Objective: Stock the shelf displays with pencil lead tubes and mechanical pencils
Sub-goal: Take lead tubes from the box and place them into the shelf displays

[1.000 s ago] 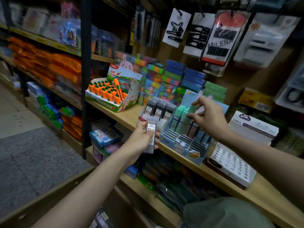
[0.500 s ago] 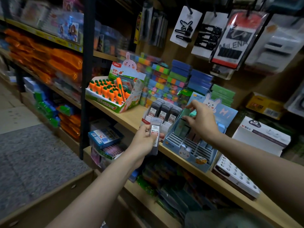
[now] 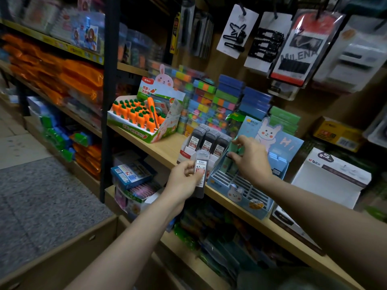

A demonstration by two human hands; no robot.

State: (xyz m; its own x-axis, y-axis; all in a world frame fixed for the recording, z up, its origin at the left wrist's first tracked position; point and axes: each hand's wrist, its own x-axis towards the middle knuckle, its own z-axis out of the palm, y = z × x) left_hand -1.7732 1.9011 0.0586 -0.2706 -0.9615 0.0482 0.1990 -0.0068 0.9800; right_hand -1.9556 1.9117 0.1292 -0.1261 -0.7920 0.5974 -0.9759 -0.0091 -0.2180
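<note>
Left hand [image 3: 184, 176] grips a dark, white-labelled pencil lead tube [image 3: 200, 174] upright, just near of the white cardboard display of matching lead tubes [image 3: 206, 143] on the wooden shelf [image 3: 165, 149]. Right hand [image 3: 250, 162] pinches pale green packets [image 3: 233, 150] inside the blue slotted rabbit display box [image 3: 249, 185], directly right.

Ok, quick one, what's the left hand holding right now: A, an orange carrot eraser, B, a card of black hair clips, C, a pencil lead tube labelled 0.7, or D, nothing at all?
C: the left hand pinches a dark pencil lead tube with a white 0.7 label, held in front of the shelf edge.
</note>
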